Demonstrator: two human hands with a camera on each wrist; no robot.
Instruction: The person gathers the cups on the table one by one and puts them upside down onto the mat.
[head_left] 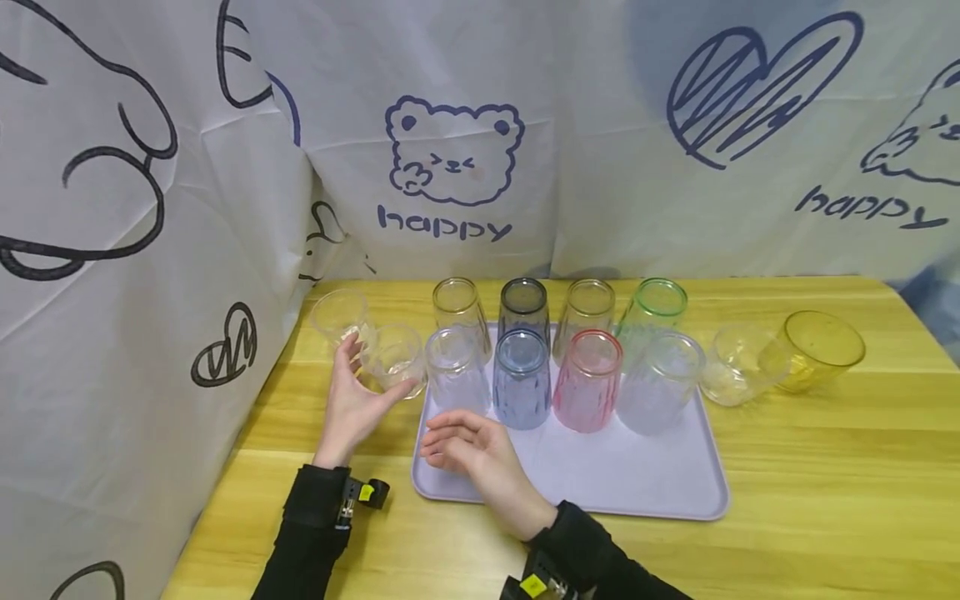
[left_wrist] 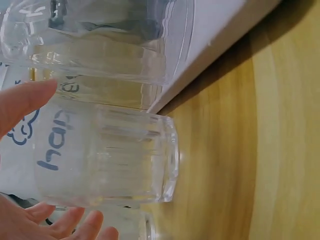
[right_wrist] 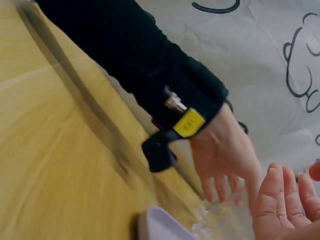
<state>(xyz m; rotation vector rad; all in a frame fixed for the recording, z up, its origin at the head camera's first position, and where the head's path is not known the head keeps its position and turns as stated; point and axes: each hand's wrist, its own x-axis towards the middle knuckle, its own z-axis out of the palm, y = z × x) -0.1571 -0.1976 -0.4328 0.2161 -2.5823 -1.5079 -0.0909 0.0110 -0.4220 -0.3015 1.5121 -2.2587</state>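
My left hand (head_left: 356, 412) is spread around a clear glass (head_left: 395, 354) that stands on the table just left of the tray. Its thumb is on one side of the glass and its fingers on the other, in a wide, loose span. In the left wrist view the same glass (left_wrist: 127, 155) stands upright beside the tray's edge. Another clear glass (head_left: 336, 310) is just behind it, near the fingertips. Over the tray's front left part hovers my right hand (head_left: 476, 458), its fingers relaxed and holding nothing.
A pale purple tray (head_left: 637, 487) carries two rows of tinted and clear glasses, narrow ends up, among them a blue glass (head_left: 522, 387) and a pink glass (head_left: 587, 387). Right of it stand a clear glass (head_left: 731, 371) and a yellow glass (head_left: 821, 350). A printed cloth (head_left: 600, 208) hangs behind the table.
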